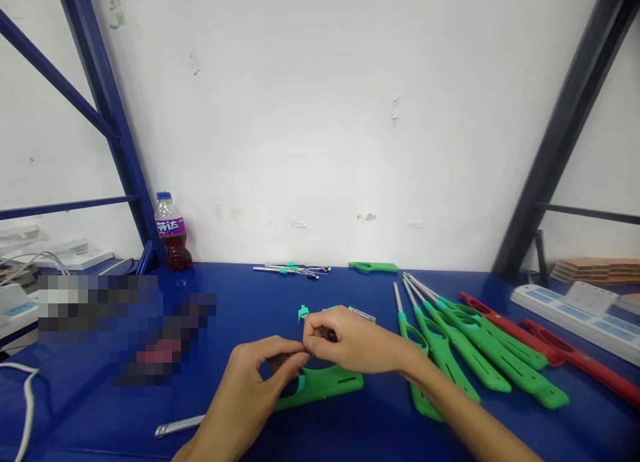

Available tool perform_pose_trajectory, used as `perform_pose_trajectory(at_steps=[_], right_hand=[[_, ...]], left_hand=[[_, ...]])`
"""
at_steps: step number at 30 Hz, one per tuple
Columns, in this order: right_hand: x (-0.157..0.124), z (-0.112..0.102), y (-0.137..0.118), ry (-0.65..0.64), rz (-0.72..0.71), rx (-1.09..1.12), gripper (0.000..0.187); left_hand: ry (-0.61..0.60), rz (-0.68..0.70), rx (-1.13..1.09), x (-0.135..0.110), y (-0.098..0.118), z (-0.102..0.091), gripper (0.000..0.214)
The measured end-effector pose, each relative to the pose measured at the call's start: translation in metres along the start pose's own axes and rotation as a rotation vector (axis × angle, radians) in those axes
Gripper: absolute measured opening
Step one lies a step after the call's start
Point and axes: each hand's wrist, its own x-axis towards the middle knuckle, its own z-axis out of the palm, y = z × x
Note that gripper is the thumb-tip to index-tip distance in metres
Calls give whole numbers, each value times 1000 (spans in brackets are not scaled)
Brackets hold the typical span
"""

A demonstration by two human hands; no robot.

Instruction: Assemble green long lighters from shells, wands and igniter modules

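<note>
My left hand point(255, 382) curls around one end of a green plastic lighter handle point(325, 387) that lies on the blue table point(250, 302). My right hand point(350, 345) is closed in a pinch on a small part right at my left fingertips; a small teal piece point(303, 312) and a metal strip point(362, 313) show just behind it. A metal tube point(180, 425) lies near my left wrist.
Several green long-nosed lighters point(465, 355) and red ones point(545, 345) lie in a row at right. Metal tubes point(293, 269) and a green handle half point(374, 267) rest by the wall. A purple-labelled bottle point(171, 232) stands at back left beside a blue frame post.
</note>
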Motion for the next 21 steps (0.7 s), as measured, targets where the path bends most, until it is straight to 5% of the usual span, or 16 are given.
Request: perform_pose_trajectory(at_steps=[21], right_hand=[[-7, 1, -13, -63, -13, 19, 27]], left_hand=[[-95, -134, -249, 2, 5, -4, 43]])
